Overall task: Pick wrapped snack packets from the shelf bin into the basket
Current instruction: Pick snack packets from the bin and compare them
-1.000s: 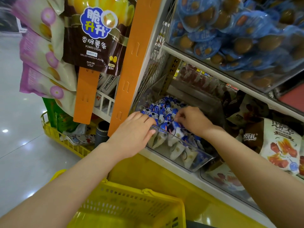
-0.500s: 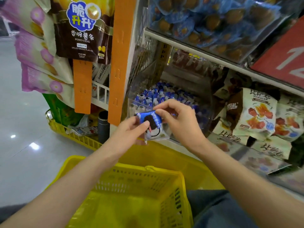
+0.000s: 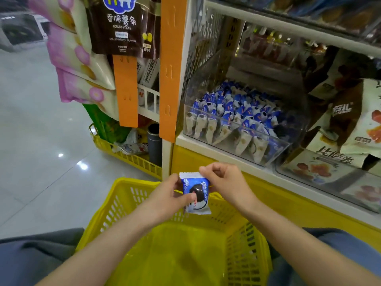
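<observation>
1. A blue-and-white snack packet [image 3: 195, 191] with a dark round biscuit pictured on it is held upright in the air above the far rim of the yellow basket [image 3: 132, 203], just in front of the shelf's yellow base panel [image 3: 288, 201].
2. The left hand [image 3: 165, 198] is closed on the packet from the left, its thumb lying across the packet's front face and its fingers behind.
3. The right hand [image 3: 223, 182] pinches the packet's upper right corner between thumb and curled fingers; both hands hold the same packet.
4. The basket sits near the camera, between the person's two forearms, and its inside shows only yellow plastic.
5. Farther off and to the right, a clear shelf bin [image 3: 237, 145] rests on the white shelf edge; it holds many more packets [image 3: 237, 112] of the same blue-and-white kind, packed upright in rows.
6. To the right of that bin are other clear bins with larger cream and brown snack bags [image 3: 350, 124].
7. To the left of the bin stands an orange upright strip [image 3: 172, 69], and beyond it hang a brown potato sticks bag [image 3: 123, 27] and pink-and-cream bags [image 3: 76, 58].
8. Low on the left, a second yellow basket [image 3: 127, 157] stands on the glossy grey floor [image 3: 37, 141].
</observation>
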The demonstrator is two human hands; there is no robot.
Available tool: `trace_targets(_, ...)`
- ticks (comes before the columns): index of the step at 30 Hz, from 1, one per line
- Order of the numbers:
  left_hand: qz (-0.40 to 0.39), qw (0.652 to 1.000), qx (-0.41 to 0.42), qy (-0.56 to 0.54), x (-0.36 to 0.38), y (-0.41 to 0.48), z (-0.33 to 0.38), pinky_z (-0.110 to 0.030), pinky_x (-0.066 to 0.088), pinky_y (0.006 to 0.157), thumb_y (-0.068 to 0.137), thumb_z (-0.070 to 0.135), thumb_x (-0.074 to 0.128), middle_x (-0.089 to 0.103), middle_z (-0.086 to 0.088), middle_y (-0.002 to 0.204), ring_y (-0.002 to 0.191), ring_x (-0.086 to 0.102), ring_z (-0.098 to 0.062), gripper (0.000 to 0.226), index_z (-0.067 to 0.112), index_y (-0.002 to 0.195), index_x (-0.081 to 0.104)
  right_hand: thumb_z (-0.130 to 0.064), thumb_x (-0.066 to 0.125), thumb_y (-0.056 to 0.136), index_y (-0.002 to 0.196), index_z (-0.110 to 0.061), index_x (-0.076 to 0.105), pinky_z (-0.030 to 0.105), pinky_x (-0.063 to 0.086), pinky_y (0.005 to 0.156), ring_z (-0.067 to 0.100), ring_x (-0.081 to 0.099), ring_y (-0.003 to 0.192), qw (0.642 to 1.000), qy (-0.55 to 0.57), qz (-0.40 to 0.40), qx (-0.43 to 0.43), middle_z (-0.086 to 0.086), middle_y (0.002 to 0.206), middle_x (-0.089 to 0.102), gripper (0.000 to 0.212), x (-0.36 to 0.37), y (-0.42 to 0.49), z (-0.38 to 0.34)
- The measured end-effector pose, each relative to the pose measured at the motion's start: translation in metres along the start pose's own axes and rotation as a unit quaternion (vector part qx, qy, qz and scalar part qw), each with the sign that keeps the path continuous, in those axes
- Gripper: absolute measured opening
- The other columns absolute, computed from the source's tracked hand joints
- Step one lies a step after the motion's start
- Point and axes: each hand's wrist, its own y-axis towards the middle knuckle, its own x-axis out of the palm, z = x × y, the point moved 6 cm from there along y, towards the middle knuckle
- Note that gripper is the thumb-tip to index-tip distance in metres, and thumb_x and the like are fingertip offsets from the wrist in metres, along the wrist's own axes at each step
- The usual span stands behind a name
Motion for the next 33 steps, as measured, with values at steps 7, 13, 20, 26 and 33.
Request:
trace_targets(7,0.099,0.990,-0.025,-0.100,-0.003,0.002,-0.008,-0.025,0.039,0.060,0.095,0.016,0.048,0.046,-0.007,0.064,0.061,0.046,-0.012,0.026,0.010,0.069,0.045,-0.016,0.066,0.083,0.065,-0.026,0.062,0.014,0.044,0.048,0.000,0.055,0.055,0.997,-0.041,-0.041,-0.050,-0.009,0.060,0.063,0.021,0.011,-0.002,0.004)
trace_targets(13,0.110,0.990,-0.015,-0.085,-0.006,0.001,-0.010,-0.011,0.034,0.046,0.093,0.013,0.050,0.046,0.000,0.060,0.049,0.043,0.002,0.024,0.008,0.070,0.050,-0.019,0.075,0.075,0.068,-0.028,0.062,0.013,0.045,0.059,0.001,0.059,0.067,0.977,-0.162,-0.052,-0.126,-0.008,0.070,0.067,0.017,0.015,-0.009,-0.009)
trace_targets(20,0.048,0.991,-0.079,-0.097,0.008,-0.007,-0.014,-0.023,0.047,0.065,0.082,0.007,0.066,0.062,-0.006,0.084,0.073,0.059,-0.014,0.031,0.002,0.108,0.050,-0.012,0.067,0.082,0.069,-0.026,0.058,0.021,0.050,0.066,0.004,0.059,0.066,0.988,-0.110,0.065,-0.086,-0.007,0.070,0.064,0.021,-0.006,-0.002,-0.007)
trace_targets(26,0.153,0.976,-0.041,-0.152,-0.015,-0.008,-0.014,-0.014,0.051,0.057,0.091,0.008,0.052,0.067,-0.005,0.080,0.063,0.063,-0.009,0.014,0.005,0.101,0.061,-0.005,0.059,0.087,0.098,-0.008,0.050,0.018,0.053,0.058,0.013,0.059,0.066,0.992,0.088,0.064,0.067,0.005,0.077,0.057,0.014,-0.013,0.003,0.009)
trace_targets(33,0.247,0.960,-0.014,-0.131,-0.038,-0.008,-0.016,-0.022,0.053,0.063,0.094,0.010,0.047,0.063,-0.007,0.076,0.065,0.058,-0.005,0.019,0.004,0.082,0.061,0.008,0.061,0.081,0.109,-0.014,0.039,0.027,0.055,0.062,0.013,0.062,0.059,0.987,-0.014,-0.123,0.107,0.004,0.082,0.060,0.042,0.029,-0.011,0.020)
